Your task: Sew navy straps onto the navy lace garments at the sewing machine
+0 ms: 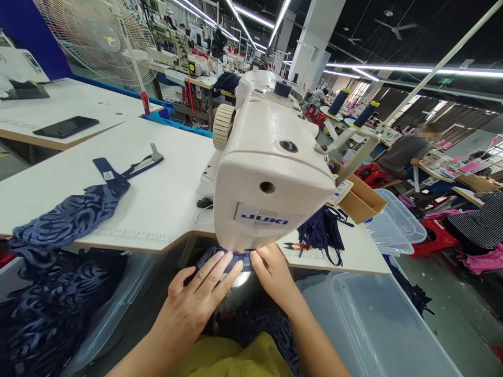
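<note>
A white sewing machine (pixel 275 178) stands in front of me, its head hiding the needle. Under it lies a piece of navy fabric (pixel 234 261), partly covered by my fingers. My left hand (pixel 198 293) rests flat on this fabric, fingers stretched out. At the fabric's right end, my right hand (pixel 273 269) has thumb and forefinger closed on the edge. Below the fabric, a bright round metal surface (pixel 240 279) shows between the hands. A navy patterned garment (pixel 78 209) with a strap lies on the table to the left.
Orange-handled thread snips (pixel 297 246) and navy straps (pixel 324 230) lie right of the machine, near a cardboard box (pixel 363 199). Clear plastic bins (pixel 377 314) flank the table. A black phone (pixel 66 126) and a fan (pixel 102 39) are at left. Two people sit at right.
</note>
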A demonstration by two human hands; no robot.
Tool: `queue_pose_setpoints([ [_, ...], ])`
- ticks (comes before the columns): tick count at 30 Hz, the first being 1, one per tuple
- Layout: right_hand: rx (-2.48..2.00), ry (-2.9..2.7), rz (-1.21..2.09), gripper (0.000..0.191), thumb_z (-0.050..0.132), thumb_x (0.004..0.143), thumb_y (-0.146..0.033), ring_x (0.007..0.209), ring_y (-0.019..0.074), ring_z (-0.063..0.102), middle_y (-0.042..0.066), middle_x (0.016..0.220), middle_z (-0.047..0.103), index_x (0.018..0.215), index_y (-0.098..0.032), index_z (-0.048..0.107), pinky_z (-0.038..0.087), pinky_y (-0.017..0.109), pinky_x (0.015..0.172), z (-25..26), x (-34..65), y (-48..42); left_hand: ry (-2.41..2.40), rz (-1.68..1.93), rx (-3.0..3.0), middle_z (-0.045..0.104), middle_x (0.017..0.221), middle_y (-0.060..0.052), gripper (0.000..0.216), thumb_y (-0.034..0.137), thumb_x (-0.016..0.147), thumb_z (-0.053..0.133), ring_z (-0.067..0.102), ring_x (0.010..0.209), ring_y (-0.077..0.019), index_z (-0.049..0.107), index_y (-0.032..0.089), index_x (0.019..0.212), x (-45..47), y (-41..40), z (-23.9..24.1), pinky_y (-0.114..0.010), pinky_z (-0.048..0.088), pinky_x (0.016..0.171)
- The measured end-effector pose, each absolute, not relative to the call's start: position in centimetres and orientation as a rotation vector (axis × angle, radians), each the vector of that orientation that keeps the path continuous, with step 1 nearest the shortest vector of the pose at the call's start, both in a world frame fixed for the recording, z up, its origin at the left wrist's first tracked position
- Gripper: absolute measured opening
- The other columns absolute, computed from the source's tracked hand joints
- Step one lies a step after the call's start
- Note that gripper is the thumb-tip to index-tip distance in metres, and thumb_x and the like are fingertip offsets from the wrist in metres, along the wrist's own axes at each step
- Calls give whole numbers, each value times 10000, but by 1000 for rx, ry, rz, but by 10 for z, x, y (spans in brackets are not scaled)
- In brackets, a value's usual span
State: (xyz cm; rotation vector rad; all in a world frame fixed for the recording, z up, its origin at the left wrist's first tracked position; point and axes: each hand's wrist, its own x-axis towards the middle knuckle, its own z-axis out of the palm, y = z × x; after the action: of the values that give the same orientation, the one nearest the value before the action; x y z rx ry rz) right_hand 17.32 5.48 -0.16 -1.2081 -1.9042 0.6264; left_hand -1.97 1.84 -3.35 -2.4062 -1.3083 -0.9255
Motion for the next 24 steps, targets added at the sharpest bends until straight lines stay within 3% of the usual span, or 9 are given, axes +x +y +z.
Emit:
queue_pose_setpoints([
  [19,-1199,-1837,633,225,432,896,-124,1008,176,556,50,1066,575,853,-222,630,449,292,902,-4,167,59,-1298,-988,-2396,617,1284,-41,448,224,997,235,599,1124,-158,370,328,1411,-15,16,-33,-338,279,982],
  [24,-1181,-1833,632,235,430,889,-116,1034,180,552,56,1125,567,890,-220,640,436,301,934,-3,167,60,-1329,-977,-2410,618,1284,-26,431,219,996,255,590,1138,-162,435,334,1371,-14,15,-32,-340,286,968],
])
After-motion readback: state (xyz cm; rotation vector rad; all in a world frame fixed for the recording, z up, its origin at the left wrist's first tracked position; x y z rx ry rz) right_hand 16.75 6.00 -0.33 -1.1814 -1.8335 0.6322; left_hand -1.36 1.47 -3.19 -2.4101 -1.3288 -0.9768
